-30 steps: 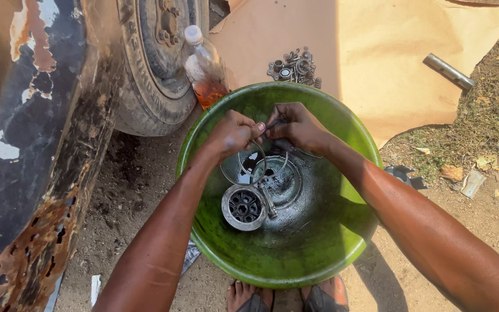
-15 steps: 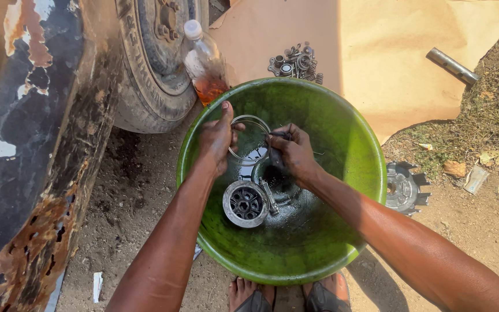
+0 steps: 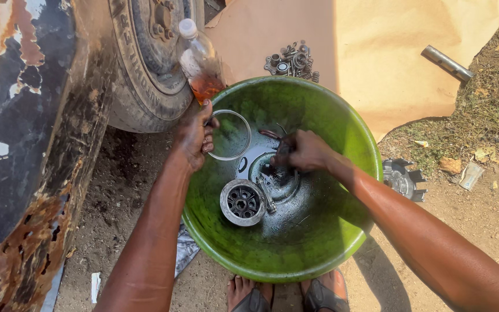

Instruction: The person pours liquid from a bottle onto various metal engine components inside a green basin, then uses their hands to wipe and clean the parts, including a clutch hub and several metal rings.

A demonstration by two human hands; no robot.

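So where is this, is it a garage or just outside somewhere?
Probably an outdoor, roadside repair spot, not an indoor garage. There is bare dirt ground, a rusty vehicle body with its tyre, and metal parts laid out on brown paper beside a green basin.

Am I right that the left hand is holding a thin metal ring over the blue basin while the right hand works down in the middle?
Not quite: the head view shows the basin is green. The left hand does hold the thin metal ring, and the right hand works in the middle.
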